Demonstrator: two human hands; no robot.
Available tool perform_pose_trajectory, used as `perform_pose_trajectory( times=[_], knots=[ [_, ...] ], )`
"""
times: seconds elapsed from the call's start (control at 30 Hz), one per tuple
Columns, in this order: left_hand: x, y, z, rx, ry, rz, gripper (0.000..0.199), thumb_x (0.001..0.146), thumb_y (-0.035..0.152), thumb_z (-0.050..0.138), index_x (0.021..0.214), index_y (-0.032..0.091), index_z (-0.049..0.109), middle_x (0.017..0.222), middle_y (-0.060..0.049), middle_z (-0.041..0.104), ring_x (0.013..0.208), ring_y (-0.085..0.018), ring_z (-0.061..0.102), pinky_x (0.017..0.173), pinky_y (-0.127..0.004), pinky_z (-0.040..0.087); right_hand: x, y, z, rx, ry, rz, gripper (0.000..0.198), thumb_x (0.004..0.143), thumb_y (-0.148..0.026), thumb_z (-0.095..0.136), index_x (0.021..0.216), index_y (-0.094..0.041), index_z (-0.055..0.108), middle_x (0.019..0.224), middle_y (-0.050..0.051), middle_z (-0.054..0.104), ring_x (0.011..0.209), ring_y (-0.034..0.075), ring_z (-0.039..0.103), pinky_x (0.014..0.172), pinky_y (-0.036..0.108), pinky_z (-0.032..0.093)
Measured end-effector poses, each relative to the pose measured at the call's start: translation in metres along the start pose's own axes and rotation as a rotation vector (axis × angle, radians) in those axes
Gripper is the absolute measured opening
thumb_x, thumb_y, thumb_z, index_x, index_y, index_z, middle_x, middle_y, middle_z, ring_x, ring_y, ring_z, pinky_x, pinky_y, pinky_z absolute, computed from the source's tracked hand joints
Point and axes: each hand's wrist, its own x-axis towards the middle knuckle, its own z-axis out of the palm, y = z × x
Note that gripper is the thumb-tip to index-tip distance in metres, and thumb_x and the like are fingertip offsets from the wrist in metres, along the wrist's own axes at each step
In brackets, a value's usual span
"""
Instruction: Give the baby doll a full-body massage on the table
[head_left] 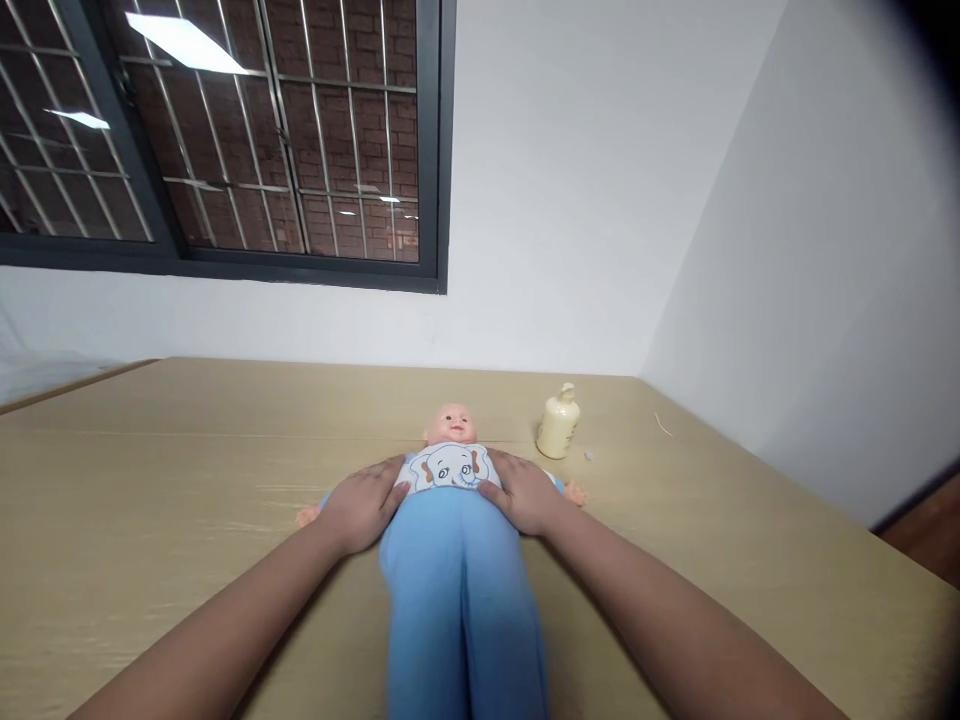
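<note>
A baby doll (463, 570) lies on its back on the table, head toward the wall. It wears light-blue trousers and a white top with an elephant face on the front. My left hand (367, 502) holds the doll's torso on the left, its thumb at the waist and its fingers along the side and over the arm. On the opposite side, my right hand (523, 490) grips the torso in the same way, thumb on the front. The doll's small hands stick out beyond my wrists. Its feet are outside the picture.
A cream pump bottle (559, 425) stands right of the doll's head, with a small pale bit (589, 456) beside it. A thin pale strand (663, 425) lies farther right on the wooden table (187, 440). Behind rise white walls and a barred window (300, 130).
</note>
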Motion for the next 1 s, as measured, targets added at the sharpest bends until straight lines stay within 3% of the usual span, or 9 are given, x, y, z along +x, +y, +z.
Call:
perform_pose_trajectory(
  times=[0.17, 0.37, 0.5, 0.6, 0.73, 0.83, 0.93, 1.0],
  knots=[
    [-0.019, -0.022, -0.005, 0.112, -0.035, -0.012, 0.068, 0.097, 0.057, 0.033, 0.152, 0.017, 0.038, 0.147, -0.014, 0.051, 0.134, -0.032, 0.048, 0.108, -0.045, 0.038, -0.020, 0.016, -0.005, -0.161, -0.049, 0.033, 0.060, 0.099, -0.058, 0.036, 0.145, -0.020, 0.041, 0.132, 0.014, 0.060, 0.116, 0.030, 0.057, 0.094, 0.039, 0.041],
    [-0.020, -0.024, -0.024, -0.069, -0.106, -0.088, 0.052, 0.088, 0.056, 0.052, 0.136, 0.036, 0.056, 0.131, -0.002, 0.065, 0.112, -0.031, 0.062, 0.083, -0.035, 0.049, -0.042, 0.038, -0.014, -0.342, -0.087, 0.194, 0.050, 0.097, -0.055, 0.044, 0.128, -0.018, 0.053, 0.119, 0.016, 0.065, 0.103, 0.030, 0.060, 0.083, 0.035, 0.040],
    [-0.022, -0.038, -0.031, -0.059, -0.063, -0.229, 0.052, 0.081, 0.054, 0.059, 0.129, 0.033, 0.062, 0.125, -0.002, 0.068, 0.110, -0.031, 0.063, 0.083, -0.033, 0.047, -0.045, 0.047, -0.031, -0.335, -0.139, 0.296, 0.045, 0.089, -0.061, 0.055, 0.109, -0.022, 0.063, 0.108, 0.012, 0.067, 0.096, 0.030, 0.061, 0.077, 0.035, 0.039],
    [-0.025, -0.052, -0.036, -0.038, -0.010, -0.355, 0.059, 0.076, 0.063, 0.061, 0.124, 0.027, 0.066, 0.121, -0.007, 0.069, 0.107, -0.034, 0.063, 0.079, -0.034, 0.047, -0.046, 0.054, -0.041, -0.305, -0.039, 0.407, 0.053, 0.077, -0.066, 0.067, 0.104, -0.020, 0.066, 0.109, 0.015, 0.065, 0.099, 0.033, 0.059, 0.074, 0.035, 0.040],
    [-0.026, -0.059, -0.043, -0.098, 0.021, -0.512, 0.065, 0.070, 0.074, 0.062, 0.110, 0.023, 0.069, 0.101, -0.010, 0.073, 0.094, -0.035, 0.066, 0.069, -0.035, 0.047, -0.048, 0.068, -0.044, -0.057, 0.070, 0.499, 0.062, 0.066, -0.063, 0.079, 0.109, -0.020, 0.066, 0.095, 0.012, 0.066, 0.086, 0.030, 0.062, 0.068, 0.033, 0.041],
    [-0.027, -0.060, -0.044, -0.224, 0.036, -0.525, 0.060, 0.069, 0.071, 0.066, 0.103, 0.021, 0.070, 0.096, -0.010, 0.073, 0.090, -0.032, 0.067, 0.066, -0.033, 0.047, -0.049, 0.082, -0.040, 0.200, 0.115, 0.522, 0.065, 0.057, -0.052, 0.088, 0.109, -0.021, 0.064, 0.084, 0.005, 0.066, 0.075, 0.023, 0.061, 0.063, 0.030, 0.041],
    [-0.031, -0.064, -0.041, -0.453, 0.062, -0.518, 0.052, 0.071, 0.062, 0.071, 0.103, 0.021, 0.069, 0.085, -0.006, 0.071, 0.074, -0.024, 0.065, 0.057, -0.027, 0.044, -0.049, 0.095, -0.035, 0.567, 0.146, 0.555, 0.060, 0.057, -0.047, 0.089, 0.102, -0.020, 0.061, 0.072, -0.001, 0.061, 0.061, 0.015, 0.054, 0.055, 0.026, 0.038],
    [-0.033, -0.071, -0.037, -0.646, 0.078, -0.530, 0.046, 0.072, 0.058, 0.072, 0.095, 0.019, 0.068, 0.070, -0.002, 0.065, 0.056, -0.015, 0.055, 0.047, -0.022, 0.037, -0.050, 0.101, -0.033, 0.859, 0.151, 0.556, 0.048, 0.061, -0.045, 0.088, 0.089, -0.018, 0.060, 0.065, -0.003, 0.057, 0.055, 0.012, 0.049, 0.051, 0.024, 0.036]
  ],
)
